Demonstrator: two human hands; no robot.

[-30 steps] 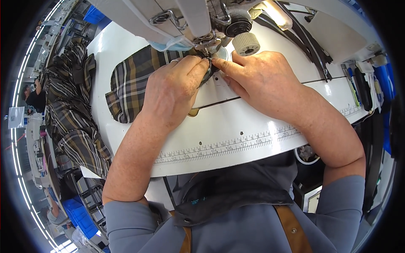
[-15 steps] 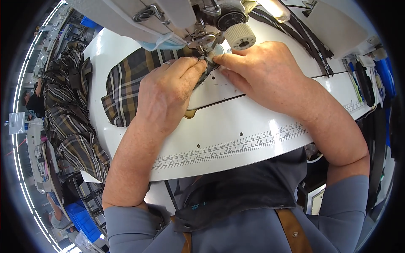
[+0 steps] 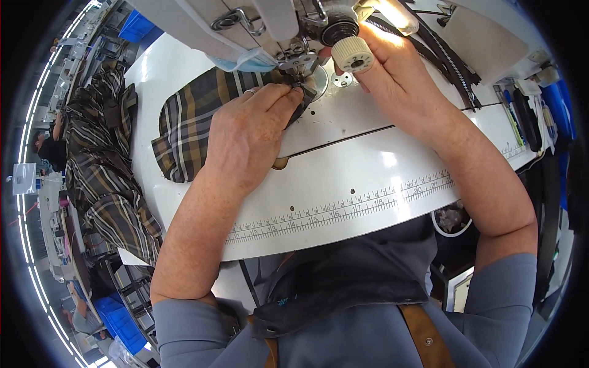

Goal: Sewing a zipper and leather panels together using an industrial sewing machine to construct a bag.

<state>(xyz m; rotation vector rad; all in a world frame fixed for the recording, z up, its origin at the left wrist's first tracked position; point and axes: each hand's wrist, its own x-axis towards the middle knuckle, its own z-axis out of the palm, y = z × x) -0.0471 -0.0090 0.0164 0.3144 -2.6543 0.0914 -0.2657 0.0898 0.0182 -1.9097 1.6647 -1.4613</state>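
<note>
My left hand (image 3: 248, 135) presses a brown, black and white plaid fabric piece (image 3: 184, 116) by the sewing machine's needle area (image 3: 299, 76). Its fingers are bent together at the fabric's right end, and a ring shows on one finger. My right hand (image 3: 399, 86) is off the fabric, beside and partly behind the cream ridged dial (image 3: 353, 54) on the machine head. Dial and machine head hide its fingertips, so whether it grips anything cannot be seen. A pale blue mask-like cloth (image 3: 245, 61) hangs from the machine head above the plaid piece.
A bunched plaid garment (image 3: 101, 165) drapes over the table's left side. Dark zippers (image 3: 451, 61) lie at the back right, below a lit lamp (image 3: 396, 15). Pens and tools (image 3: 521, 116) stand along the right edge. A printed ruler (image 3: 337, 211) follows the white table's (image 3: 331, 184) front edge.
My right hand has left the fabric by the needle and moved right and away from me, to beside the dial. My left hand stays on the plaid piece.
</note>
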